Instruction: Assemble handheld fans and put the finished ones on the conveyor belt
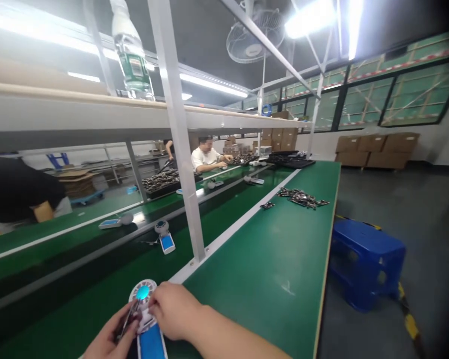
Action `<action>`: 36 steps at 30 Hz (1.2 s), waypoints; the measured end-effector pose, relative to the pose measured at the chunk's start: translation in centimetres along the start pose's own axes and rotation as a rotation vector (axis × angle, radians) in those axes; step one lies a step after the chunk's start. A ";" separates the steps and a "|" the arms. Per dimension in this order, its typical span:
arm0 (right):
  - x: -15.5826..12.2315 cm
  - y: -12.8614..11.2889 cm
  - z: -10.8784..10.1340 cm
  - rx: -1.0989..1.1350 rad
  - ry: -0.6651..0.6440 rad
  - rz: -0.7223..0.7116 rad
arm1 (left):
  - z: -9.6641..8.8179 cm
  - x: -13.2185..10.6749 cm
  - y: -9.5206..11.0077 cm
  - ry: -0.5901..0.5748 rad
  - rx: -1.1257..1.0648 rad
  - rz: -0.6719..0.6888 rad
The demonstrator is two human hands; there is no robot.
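Over the green belt (97, 309), down near the bottom, a white gadget (146, 319) sits between the two hands. Its round head, with a bright blue-green middle, points away from the person. Its flat blue end comes toward the person and runs out of view at the bottom.

The left grip (114, 335) is on the gadget's left side, just below the round head. Its fingers are closed on a thin, shiny metal thing (126, 321) that slants up against the gadget. The right grip (177, 311) is on the other side, with its fingers bunched up and the tips touching the gadget's neck. You can't tell if those tips pinch the gadget or only press on it. You also can't tell if the gadget touches the belt (the hands cover a lot of it).

Farther up the belt lies another gadget (166, 240) with a blue end, well apart from both hands. To the right, past a pale strip (228, 238), is the green desk (262, 269). A heap of little dark parts (301, 198) lies at its far end. A blue stool (370, 254) stands just beside the desk. Far off, a person in a white top (205, 158) sits at the line.
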State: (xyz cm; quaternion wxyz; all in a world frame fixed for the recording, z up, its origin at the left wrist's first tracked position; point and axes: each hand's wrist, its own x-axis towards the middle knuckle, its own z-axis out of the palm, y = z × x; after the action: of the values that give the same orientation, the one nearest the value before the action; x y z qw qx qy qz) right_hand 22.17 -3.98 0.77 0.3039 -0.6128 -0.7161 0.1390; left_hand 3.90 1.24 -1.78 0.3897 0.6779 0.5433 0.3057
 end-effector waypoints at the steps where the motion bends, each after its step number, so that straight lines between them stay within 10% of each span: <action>1: -0.2 -0.1 0.3 0.030 0.029 0.006 | 0.3 -0.5 0.6 0.013 -0.040 -0.019; 9: -1.6 -0.6 2.7 0.264 0.102 0.048 | 1.8 -3.4 3.2 -0.010 -0.493 0.048; 29: -1.6 -1.0 2.0 0.195 0.143 -0.030 | 1.0 -3.5 3.6 0.019 -0.185 0.069; 36: -1.8 -1.5 2.3 0.268 0.191 0.193 | 1.0 -3.7 2.7 0.081 0.083 0.200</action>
State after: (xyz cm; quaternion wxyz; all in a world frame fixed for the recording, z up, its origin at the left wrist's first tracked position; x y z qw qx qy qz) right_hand 19.69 -5.64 -0.64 0.4345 -0.6432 -0.5970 0.2027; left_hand 5.27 -2.86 0.04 0.3065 0.7312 0.5007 0.3474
